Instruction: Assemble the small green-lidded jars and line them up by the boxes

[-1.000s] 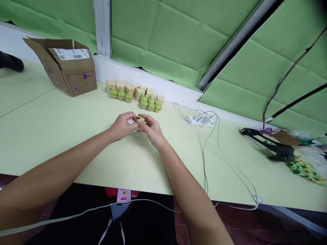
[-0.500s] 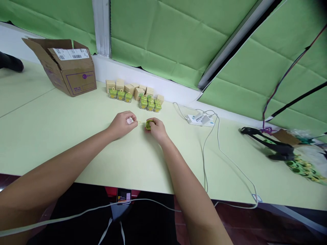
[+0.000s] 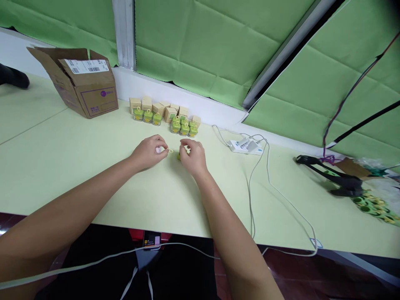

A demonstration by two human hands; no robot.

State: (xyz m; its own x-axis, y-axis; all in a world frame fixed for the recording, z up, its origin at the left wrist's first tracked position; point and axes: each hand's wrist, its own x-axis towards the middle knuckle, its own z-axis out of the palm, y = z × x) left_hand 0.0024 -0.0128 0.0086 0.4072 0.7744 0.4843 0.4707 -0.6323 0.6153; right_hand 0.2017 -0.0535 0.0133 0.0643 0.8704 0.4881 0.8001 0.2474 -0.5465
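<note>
My left hand (image 3: 150,152) is closed in a pinch on a small pale yellow loop (image 3: 170,151), which sticks out to the right of the fingertips. A small whitish-pink piece (image 3: 158,149) shows inside the same hand. Just to the right, my right hand (image 3: 194,157) is curled around a small green lid (image 3: 179,156), mostly hidden behind the thumb and fingers. Its index finger and thumb stand a little apart, facing the loop. Beyond the hands, several small clear jars with green lids (image 3: 148,116) stand in two groups.
Small tan boxes (image 3: 158,109) line the wall behind the jars. An open cardboard carton (image 3: 98,98) stands at the left. To the right lie a white power strip (image 3: 245,146) with cables, a black headband-like device (image 3: 331,175) and green parts (image 3: 373,206).
My right thumb has come out of the green lid's hollow, and the index finger has lifted away from it. The yellow loop shows more clearly at my left fingertips.
</note>
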